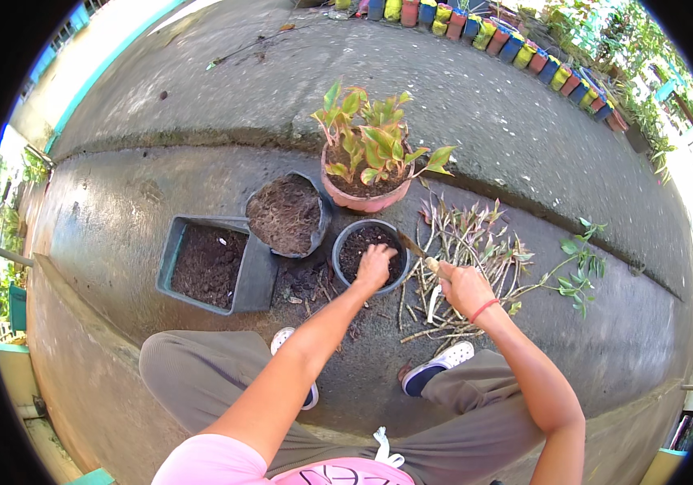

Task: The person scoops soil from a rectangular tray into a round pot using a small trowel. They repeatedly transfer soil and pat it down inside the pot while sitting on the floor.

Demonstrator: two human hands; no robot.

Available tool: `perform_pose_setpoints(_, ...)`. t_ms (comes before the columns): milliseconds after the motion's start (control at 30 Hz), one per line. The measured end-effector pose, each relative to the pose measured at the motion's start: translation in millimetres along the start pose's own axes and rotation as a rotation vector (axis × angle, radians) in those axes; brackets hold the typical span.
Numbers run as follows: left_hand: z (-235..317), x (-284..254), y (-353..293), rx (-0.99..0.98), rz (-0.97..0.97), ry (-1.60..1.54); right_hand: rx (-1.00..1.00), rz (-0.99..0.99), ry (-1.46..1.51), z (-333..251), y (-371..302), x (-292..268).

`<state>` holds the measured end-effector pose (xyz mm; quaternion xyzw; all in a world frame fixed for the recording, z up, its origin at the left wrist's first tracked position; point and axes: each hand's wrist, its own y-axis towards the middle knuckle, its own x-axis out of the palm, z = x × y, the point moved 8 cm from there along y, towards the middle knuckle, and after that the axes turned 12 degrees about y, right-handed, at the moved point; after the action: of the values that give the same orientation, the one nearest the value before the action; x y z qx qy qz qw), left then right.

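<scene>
Left hand (375,267) pressed down into the soil of a small round black pot (359,244), fingers curled into the dirt, grip clenched on nothing that shows. Right hand (464,287) closed around the pale handle of a small trowel (421,251), blade slanting toward the pot's right rim. Just right of that, a heap of cut plant stems (476,250) strewn over the concrete ground (524,162). Behind the pot, touching or nearly so, a terracotta pot (362,198) with green-and-red leafy plants. To the left, a black grow bag (286,216) full of soil and a rectangular dark planter (210,265) of soil.
</scene>
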<state>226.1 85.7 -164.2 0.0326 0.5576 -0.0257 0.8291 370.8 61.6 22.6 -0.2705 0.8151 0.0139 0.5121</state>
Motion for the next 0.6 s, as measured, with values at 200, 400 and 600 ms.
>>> perform_pose_setpoints(200, -16, -17, -18, -0.222, 0.216, 0.097, -0.102, -0.101, 0.011, -3, -4, 25)
perform_pose_setpoints(400, -70, -35, 1, -0.176, -0.024, 0.433, -0.094, -0.079, 0.048, -2, -4, 22)
perform_pose_setpoints(600, -62, -41, 3, -0.08, -0.088, 0.498, -0.128, -0.042, 0.054, -3, 0, 18)
